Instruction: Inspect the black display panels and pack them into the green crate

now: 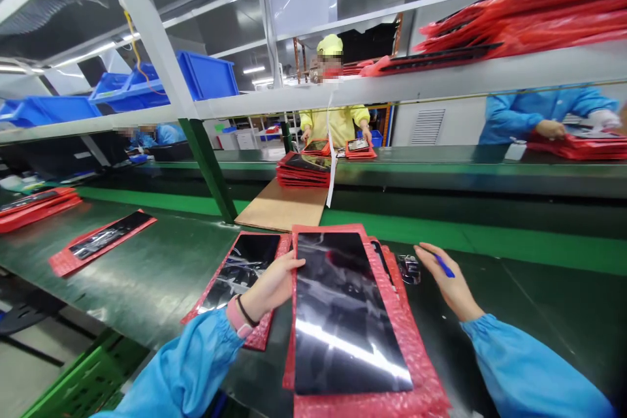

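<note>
In front of me a black glossy screen panel (350,313) lies on red bubble wrap (421,366), tilted slightly. My left hand (272,281) grips its left edge, thumb on top and fingers hidden beneath. To the right, my right hand (448,281) is held above the bench, apart from the panel, with a slim blue pen-like tool (444,266) tucked in its fingers. Beside that hand lies a small dark, shiny item (409,269) that I cannot name. Partly behind my left hand rests another black panel (249,261) on red bubble wrap.
The dark green bench (166,287) carries a further wrapped panel (110,235) at left. A cardboard sheet (279,206) supports a stack of red-wrapped panels (304,170). A green post (208,170) and overhead shelf (392,88) stand ahead. Co-workers in yellow (333,124) and blue (529,111) work opposite.
</note>
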{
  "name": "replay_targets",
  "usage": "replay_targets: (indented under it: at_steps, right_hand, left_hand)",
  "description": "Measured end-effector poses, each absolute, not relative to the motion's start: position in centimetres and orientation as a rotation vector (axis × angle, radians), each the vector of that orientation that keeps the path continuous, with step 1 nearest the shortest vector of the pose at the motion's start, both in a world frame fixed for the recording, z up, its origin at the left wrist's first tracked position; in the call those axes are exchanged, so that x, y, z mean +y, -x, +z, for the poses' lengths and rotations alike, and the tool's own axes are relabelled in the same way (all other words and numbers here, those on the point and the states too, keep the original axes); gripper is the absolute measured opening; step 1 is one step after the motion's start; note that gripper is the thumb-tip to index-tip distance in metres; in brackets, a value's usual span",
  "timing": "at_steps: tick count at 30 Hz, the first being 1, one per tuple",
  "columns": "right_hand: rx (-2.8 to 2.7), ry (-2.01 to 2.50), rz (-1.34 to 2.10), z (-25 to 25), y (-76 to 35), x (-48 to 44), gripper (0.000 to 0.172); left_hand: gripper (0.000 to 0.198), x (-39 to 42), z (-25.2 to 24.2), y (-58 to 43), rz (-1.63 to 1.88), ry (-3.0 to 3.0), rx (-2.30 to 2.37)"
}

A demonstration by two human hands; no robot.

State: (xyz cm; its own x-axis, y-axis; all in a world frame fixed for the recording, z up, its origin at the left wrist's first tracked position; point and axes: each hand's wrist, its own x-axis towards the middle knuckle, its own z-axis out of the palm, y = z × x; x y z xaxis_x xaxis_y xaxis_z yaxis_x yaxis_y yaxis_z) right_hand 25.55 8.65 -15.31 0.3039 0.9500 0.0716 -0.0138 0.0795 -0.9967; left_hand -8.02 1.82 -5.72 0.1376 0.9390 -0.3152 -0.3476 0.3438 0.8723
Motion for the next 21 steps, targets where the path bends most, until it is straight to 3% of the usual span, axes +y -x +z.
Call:
replay_targets:
  at_steps: [11,16,21]
  right_hand:
    - [-0.898,1.312,1.315,-17.1,-25.9,9.8,0.019]
    - [-0.875,1.277,1.314,-17.0,-25.9,9.5,0.018]
    - [-0.776,1.253,1.076,-15.5,-26.8,8.7,0.032]
  left_hand:
    - [0.038,3.5,-7.9,19.1,1.239,-0.709,1.223]
    - [0.039,4.4,-9.7,25.4,1.227,-0.710,1.308]
    - [0.027,5.2,-11.8,28.2,1.143,-0.723,1.404]
